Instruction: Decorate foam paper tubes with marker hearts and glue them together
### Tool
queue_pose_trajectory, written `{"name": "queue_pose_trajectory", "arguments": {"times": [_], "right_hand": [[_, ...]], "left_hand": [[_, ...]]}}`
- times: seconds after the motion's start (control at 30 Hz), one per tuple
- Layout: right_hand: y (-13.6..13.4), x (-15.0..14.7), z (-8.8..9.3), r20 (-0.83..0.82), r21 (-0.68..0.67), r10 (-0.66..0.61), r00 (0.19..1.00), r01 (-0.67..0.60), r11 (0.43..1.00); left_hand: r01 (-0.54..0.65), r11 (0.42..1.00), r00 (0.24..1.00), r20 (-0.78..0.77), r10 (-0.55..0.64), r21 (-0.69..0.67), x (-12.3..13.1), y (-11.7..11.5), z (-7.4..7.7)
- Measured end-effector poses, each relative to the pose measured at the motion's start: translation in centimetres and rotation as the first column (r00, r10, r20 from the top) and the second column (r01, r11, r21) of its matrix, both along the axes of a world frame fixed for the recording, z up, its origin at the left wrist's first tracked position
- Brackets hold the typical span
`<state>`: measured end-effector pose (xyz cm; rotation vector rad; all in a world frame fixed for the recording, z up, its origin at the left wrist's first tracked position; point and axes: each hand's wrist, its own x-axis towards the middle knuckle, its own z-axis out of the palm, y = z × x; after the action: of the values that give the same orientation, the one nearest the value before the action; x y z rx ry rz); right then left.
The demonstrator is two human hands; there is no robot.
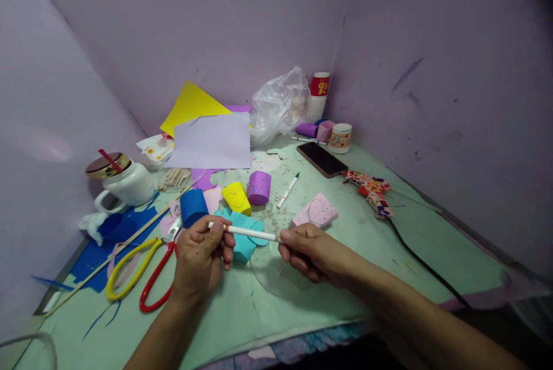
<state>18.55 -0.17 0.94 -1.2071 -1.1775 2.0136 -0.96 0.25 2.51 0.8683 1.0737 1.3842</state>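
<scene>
Above the table, left hand and right hand clamp a marker between fingers, apparently capping or uncapping; the next move needs straight alignment.

We are seeing dim light and a pale glare on the left wall. Black is shading our view's upper-right corner.

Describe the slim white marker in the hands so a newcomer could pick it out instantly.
Above the pale green tabletop, find the bare left hand and bare right hand. The slim white marker spans the gap between them, an orange band at the left hand. Unlike the dark-tipped white marker lying beyond, it is held up.
</scene>
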Motion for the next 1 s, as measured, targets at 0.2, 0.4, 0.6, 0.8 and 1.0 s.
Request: {"name": "queue_pose_trajectory", "arguments": {"times": [0.2, 0.4, 0.6, 0.8, 1.0], "right_hand": [[0.0, 0.0, 0.3, -0.007, 0.130, 0.095, 0.996, -0.093, 0.987], [0.1, 0.7, 0.7, -0.106, 0.050, 0.198, 0.974, -0.194, 0.980], [-0.1, 1.4, 0.3, -0.156, -0.081, 0.267, 0.951, -0.282, 0.956], [-1.1, 2.3, 1.1, 0.216, 0.178, 0.214, 0.953, -0.254, 0.951], [-1.4, 1.9, 0.4, 0.096, 0.187, 0.040, 0.995, -0.058, 0.981]], "left_hand": [[0.117, 0.993, 0.993, -0.029, -0.117, 0.009, 0.6, -0.5, -0.1], [0.153, 0.943, 0.912, -0.411, -0.019, 0.297, 0.2, -1.1, -0.4], [0.430, 0.830, 0.764, -0.633, -0.125, 0.354, -0.8, -0.8, -0.6], [0.024, 0.869, 0.728, -0.604, 0.324, 0.495, -2.8, -0.1, -0.8], [0.046, 0.933, 0.135, -0.928, 0.348, 0.357, -3.4, 1.5, -1.0]]}}
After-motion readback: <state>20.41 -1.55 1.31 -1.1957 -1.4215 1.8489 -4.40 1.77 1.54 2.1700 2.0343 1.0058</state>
